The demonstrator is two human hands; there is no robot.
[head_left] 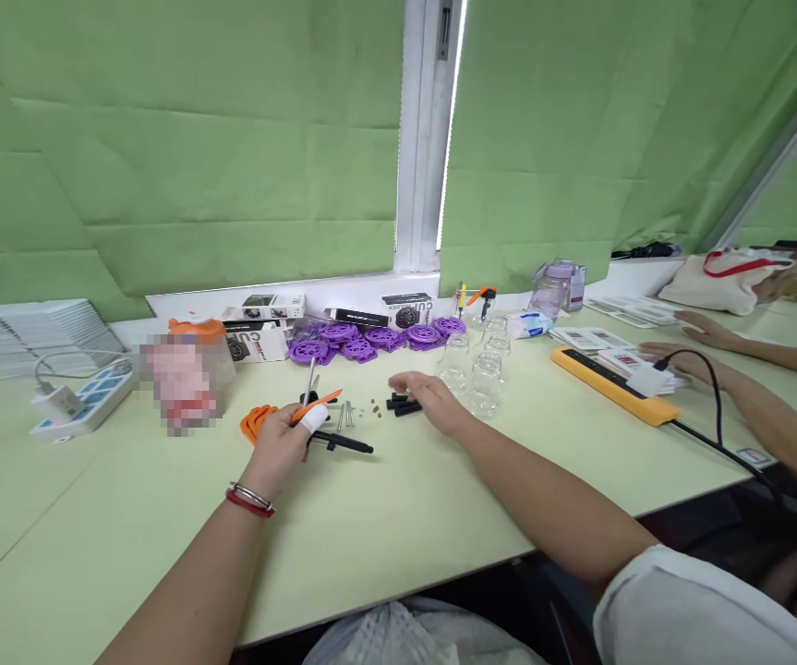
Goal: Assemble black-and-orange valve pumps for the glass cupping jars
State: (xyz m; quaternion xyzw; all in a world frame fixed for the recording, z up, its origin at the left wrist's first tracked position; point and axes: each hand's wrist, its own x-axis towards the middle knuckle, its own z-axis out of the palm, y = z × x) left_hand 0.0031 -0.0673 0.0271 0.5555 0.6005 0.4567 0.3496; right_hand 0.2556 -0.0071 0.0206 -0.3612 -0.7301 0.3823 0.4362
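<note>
My left hand (283,443) is closed around a flat orange piece (319,405) with a pointed end. A thin metal shaft (310,380) rises from the same grip. Just under it, a long black rod-like part (346,443) sticks out to the right; whether the fingers hold it too, I cannot tell. My right hand (432,397) is over short black tubes (406,406), its fingers loosely bent and apart, with nothing visible in them. Between the hands lie several metal screws (346,416) and small brown bits (375,407). Orange loop-shaped parts (257,425) lie beside my left hand.
Purple openwork discs (356,346) are piled before cup holder boxes (259,344). Clear glass jars (487,383) stand beyond my right hand. A yellow power strip (612,388) lies at right, near another person's hands (689,360). A white power strip (86,402) is at left.
</note>
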